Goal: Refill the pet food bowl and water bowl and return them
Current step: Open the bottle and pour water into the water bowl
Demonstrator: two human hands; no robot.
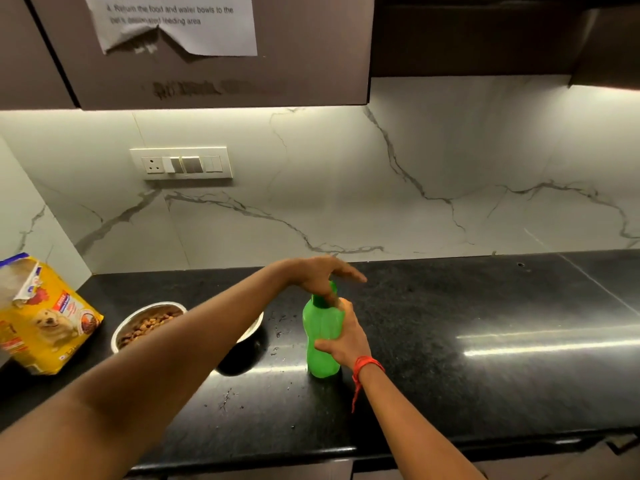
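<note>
On the counter [485,306], the 2 bowls sit left of your hands: the food bowl [145,323] holds kibble, the water bowl [254,324] is mostly hidden behind your left forearm. Your right hand [343,341] is wrapped round the upright green bottle [320,327]; hold firm so only the cap [333,288] turns. Your left hand [318,275] sits on top, apparently pinching that cap. Farther left, the yellow bag [45,317] shows a dog, brand unreadable; the note [173,26] above reads "4. Return the food and water bowls to the".
</note>
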